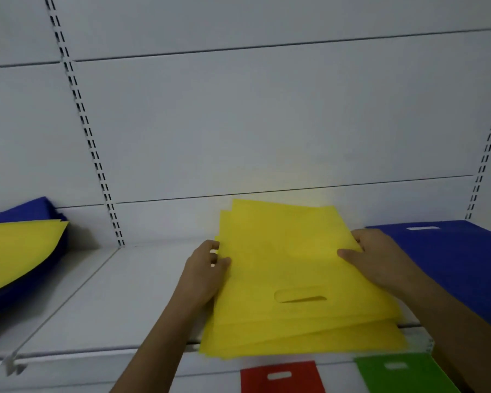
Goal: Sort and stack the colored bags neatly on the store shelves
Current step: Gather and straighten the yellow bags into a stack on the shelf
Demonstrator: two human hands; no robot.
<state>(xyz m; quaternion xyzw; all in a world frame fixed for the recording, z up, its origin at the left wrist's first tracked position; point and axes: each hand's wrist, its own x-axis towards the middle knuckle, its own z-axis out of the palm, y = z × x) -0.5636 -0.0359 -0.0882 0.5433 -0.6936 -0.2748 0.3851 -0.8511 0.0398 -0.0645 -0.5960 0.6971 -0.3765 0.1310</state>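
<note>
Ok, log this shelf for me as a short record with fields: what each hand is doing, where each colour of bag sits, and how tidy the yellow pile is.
left hand: left hand grips the left edge of the yellow stack
right hand: right hand grips its right edge
yellow stack: on the shelf, fanned, front edge overhanging
right of it: blue bags, lying flat
far left: yellow bag on top of a blue pile
below: red bag, green bag
</note>
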